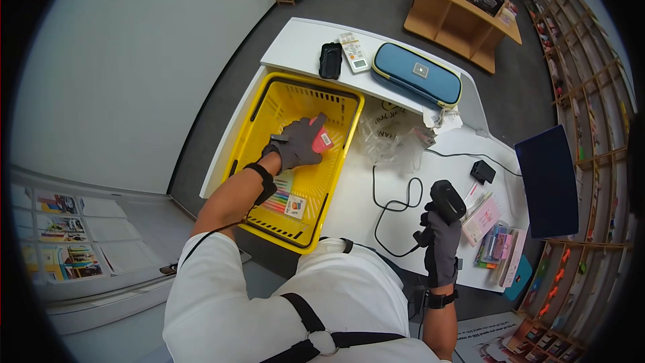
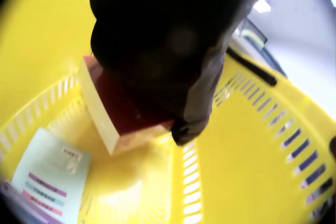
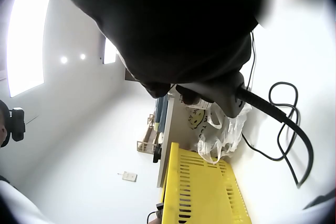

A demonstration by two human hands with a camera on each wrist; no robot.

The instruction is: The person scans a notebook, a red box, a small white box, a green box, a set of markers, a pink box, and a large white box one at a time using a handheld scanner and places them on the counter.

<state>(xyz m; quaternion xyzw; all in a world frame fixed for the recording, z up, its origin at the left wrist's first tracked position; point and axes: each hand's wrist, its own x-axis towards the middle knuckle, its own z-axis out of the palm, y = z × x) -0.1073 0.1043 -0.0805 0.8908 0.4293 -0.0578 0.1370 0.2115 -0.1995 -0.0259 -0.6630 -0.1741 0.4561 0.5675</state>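
Observation:
Inside the yellow basket [image 1: 329, 208], my gloved left hand [image 1: 295, 146] grips a small red-pink box [image 1: 324, 140] with a white label. The left wrist view has the same box [image 2: 123, 106] under the dark glove [image 2: 157, 40], above the basket floor. A pale blue packet [image 2: 50, 171] lies beneath it; in the head view colored pens [image 1: 274, 198] and a small white card [image 1: 295, 206] lie there. My gloved right hand [image 1: 442, 245] holds a black corded device [image 1: 447, 202] over the white table; its cable [image 3: 262, 104] shows in the right wrist view.
A clear plastic bag [image 1: 386, 138] sits right of the basket. Behind stand a blue case [image 1: 416, 75], a remote [image 1: 353, 52] and a black tray [image 1: 330, 60]. At right are a black box [image 1: 482, 171], a pink packet [image 1: 482, 220], stationery [image 1: 497, 245] and a monitor [image 1: 547, 181].

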